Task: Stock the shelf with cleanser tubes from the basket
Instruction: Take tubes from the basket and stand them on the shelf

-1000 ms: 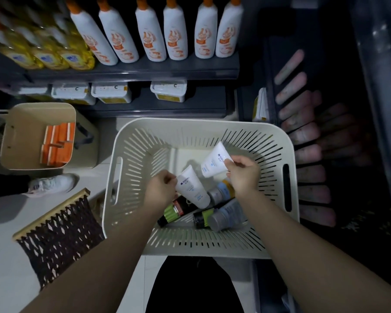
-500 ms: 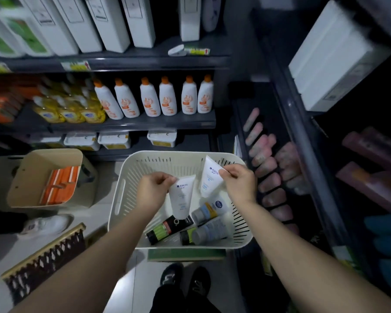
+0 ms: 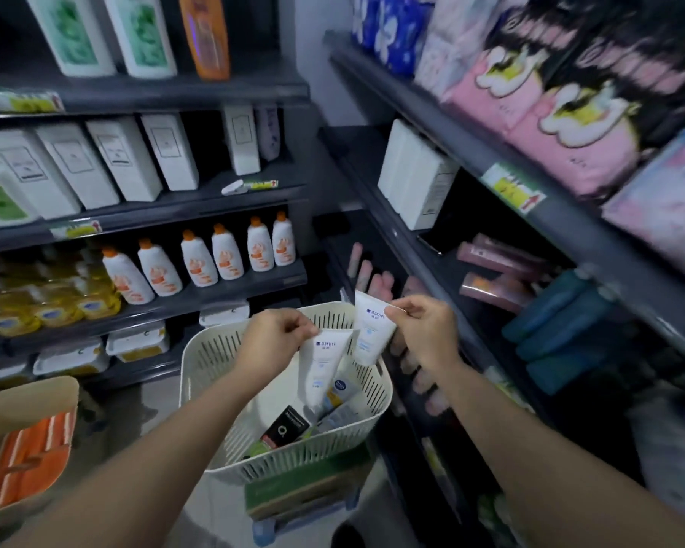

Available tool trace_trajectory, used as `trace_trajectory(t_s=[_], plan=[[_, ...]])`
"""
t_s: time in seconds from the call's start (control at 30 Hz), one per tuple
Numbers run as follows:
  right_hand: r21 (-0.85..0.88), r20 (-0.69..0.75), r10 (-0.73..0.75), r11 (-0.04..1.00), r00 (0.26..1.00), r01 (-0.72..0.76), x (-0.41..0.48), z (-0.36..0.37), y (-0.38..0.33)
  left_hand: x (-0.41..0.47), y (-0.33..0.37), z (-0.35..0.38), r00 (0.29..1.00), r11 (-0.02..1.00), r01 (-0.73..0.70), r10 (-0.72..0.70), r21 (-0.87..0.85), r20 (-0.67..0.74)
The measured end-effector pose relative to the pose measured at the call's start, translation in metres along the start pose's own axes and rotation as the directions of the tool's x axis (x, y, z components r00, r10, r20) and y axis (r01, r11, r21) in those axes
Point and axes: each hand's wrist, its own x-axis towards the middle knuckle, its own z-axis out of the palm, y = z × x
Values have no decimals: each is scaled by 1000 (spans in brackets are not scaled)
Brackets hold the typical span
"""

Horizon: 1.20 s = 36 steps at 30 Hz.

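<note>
A cream slotted basket stands low in the middle, with several tubes and a black box in its bottom. My left hand pinches the crimped end of a white cleanser tube that hangs cap down above the basket. My right hand pinches the end of a second white cleanser tube, held over the basket's far right rim. The dark shelf unit on the right has pink tubes lying on its middle level.
White bottles with orange caps line the left shelf, white boxes above them. White boxes and pink packs fill the right shelves. A beige box with orange items sits on the floor at lower left.
Both hands have lifted their tubes up out of the basket. My view has tilted upward, bringing the higher shelves on the left and right into sight.
</note>
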Motion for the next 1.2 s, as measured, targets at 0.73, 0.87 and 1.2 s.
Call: trace_trajectory(t_s=[0.73, 0.87, 1.2], plan=[[-111, -481, -17, 993, 877, -42, -186, -231, -54, -133, 181, 43, 688, 779, -617, 605, -115, 401], [-54, -538, 18, 997, 842, -56, -213, -276, -58, -163, 215, 68, 604, 705, -685, 690, -182, 399], [-113, -653, -46, 993, 756, -37, -286, -400, -65, -245, 296, 138, 506, 655, -642, 752, -398, 422]])
